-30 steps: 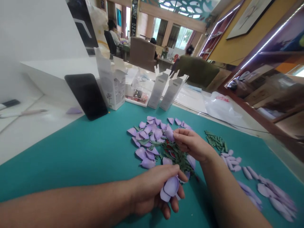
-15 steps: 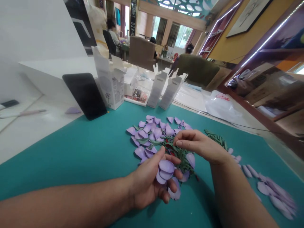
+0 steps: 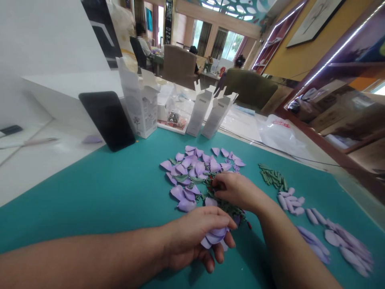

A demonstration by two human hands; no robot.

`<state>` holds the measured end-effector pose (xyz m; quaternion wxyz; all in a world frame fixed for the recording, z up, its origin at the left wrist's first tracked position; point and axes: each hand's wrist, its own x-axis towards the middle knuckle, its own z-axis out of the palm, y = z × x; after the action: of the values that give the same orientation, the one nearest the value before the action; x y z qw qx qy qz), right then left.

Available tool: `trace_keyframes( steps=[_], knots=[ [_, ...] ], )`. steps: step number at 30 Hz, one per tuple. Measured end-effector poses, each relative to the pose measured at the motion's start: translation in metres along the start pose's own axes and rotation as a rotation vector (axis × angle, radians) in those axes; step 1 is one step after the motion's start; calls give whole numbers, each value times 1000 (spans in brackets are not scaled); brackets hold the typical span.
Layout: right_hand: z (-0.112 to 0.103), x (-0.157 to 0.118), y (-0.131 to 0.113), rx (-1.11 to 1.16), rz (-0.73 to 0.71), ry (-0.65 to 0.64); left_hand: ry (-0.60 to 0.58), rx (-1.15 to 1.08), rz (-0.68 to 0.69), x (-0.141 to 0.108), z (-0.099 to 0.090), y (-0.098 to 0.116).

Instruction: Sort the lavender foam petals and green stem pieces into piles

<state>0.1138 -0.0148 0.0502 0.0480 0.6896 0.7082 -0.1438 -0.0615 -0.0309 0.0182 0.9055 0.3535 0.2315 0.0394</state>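
Several purple petals (image 3: 214, 237) lie stacked in my left hand (image 3: 200, 237), with its thumb over them and its fingers curled beneath. My right hand (image 3: 236, 190) reaches into the heap, its fingers bent together over green stems (image 3: 231, 208); whatever they pinch is hidden. Loose purple petals (image 3: 186, 162) spread on the green mat (image 3: 126, 192) just beyond both hands. Small red bits show among the stems.
Green pieces (image 3: 272, 176) and rows of pale purple pieces (image 3: 290, 200) lie on the right. A dark tablet (image 3: 106, 120), an open white box (image 3: 140, 104) and two narrow boxes (image 3: 200, 112) stand behind. People sit farther back.
My left hand has moved slightly down and its thumb has come over the petals. My right hand has shifted left and down into the heap, uncovering more pieces on the right.
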Motion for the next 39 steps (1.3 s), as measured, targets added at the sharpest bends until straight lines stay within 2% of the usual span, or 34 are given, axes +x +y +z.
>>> trace_keyframes(
  steps=[7,14,17,22,27,33,36,39],
  knots=[
    [8,2,-1,-45,-36,26,6,24,13,0,0,0],
    [9,3,-1,40,-47,86,12,30,22,0,1,-1],
    [6,5,5,246,-47,124,24,17,34,0,1,0],
    [5,10,17,769,-77,197,5,-2,56,1,-1,0],
    [2,11,19,1040,-56,243,16,-47,85,2,-2,0],
    [-13,-3,16,1100,-156,243,28,-180,71,4,-2,3],
    [-24,-18,10,1085,-231,173,59,-228,72,4,-3,3],
    [-34,-33,-1,974,-300,90,83,-249,66,5,-4,2]
  ],
)
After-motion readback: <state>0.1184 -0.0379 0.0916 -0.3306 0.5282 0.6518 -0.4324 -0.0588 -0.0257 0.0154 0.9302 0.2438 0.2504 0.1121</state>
